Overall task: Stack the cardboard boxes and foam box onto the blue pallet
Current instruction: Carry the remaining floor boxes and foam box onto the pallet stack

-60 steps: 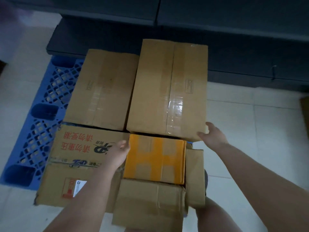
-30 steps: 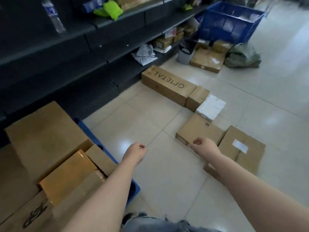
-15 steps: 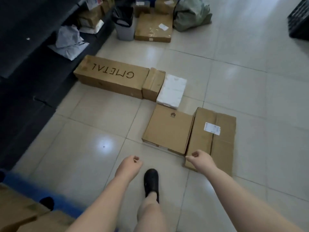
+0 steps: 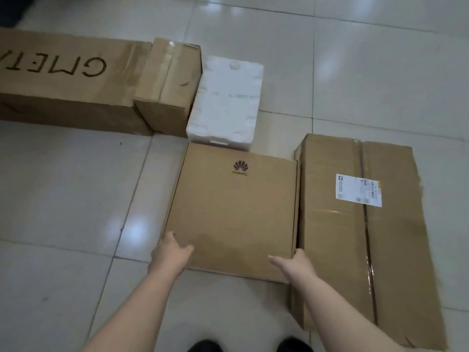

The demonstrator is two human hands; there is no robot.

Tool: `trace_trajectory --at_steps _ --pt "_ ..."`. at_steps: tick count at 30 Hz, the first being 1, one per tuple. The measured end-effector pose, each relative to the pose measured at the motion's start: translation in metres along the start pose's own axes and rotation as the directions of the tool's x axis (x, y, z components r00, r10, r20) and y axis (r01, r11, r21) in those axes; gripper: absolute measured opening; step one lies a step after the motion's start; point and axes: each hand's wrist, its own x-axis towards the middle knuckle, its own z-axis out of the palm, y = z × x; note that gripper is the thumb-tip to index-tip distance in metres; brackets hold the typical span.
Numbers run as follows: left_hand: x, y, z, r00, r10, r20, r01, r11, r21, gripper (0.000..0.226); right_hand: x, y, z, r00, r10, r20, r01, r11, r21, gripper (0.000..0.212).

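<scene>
our left hand [image 4: 170, 255] and right hand [image 4: 295, 266] grasped the huawei box's [image 4: 232, 209] near corners; foam box [image 4: 225, 102] touched its far edge.

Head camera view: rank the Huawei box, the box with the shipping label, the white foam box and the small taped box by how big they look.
1. Box with the shipping label, though it lies nearest the camera.
2. Huawei box.
3 and 4. White foam box and small taped box look about alike; both lie farther off, so I won't rank them.
</scene>
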Motion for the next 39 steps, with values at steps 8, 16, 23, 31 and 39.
trace_trajectory --at_steps 8,16,23,31,39 --pt "0.117 -0.024 0.031 0.974 -0.211 -0.079 0.195 0.965 -0.178 0.092 0.101 -0.001 0.046 0.957 0.244 -0.154 -0.227 0.966 0.121 0.108" --pt "0.03 -0.038 -0.052 0.943 -0.284 -0.175 0.183 0.879 -0.441 0.082 0.009 -0.031 -0.006 0.975 -0.01 -0.222 0.056 0.978 0.202 0.088" --pt "-0.172 -0.02 -0.239 0.884 -0.319 -0.342 0.127 0.867 -0.482 0.074 -0.22 -0.097 -0.09 0.95 -0.233 -0.207 0.275 0.94 0.2 0.077" --pt "-0.464 -0.065 -0.377 0.754 -0.489 -0.438 -0.036 0.636 -0.771 0.08 -0.47 -0.154 -0.185 0.781 -0.623 -0.041 0.624 0.777 0.087 0.079" --pt "-0.711 -0.166 -0.351 0.394 -0.794 -0.463 -0.218 0.409 -0.886 0.076 -0.652 -0.12 -0.149 0.411 -0.869 0.274 0.894 0.443 0.064 0.073"
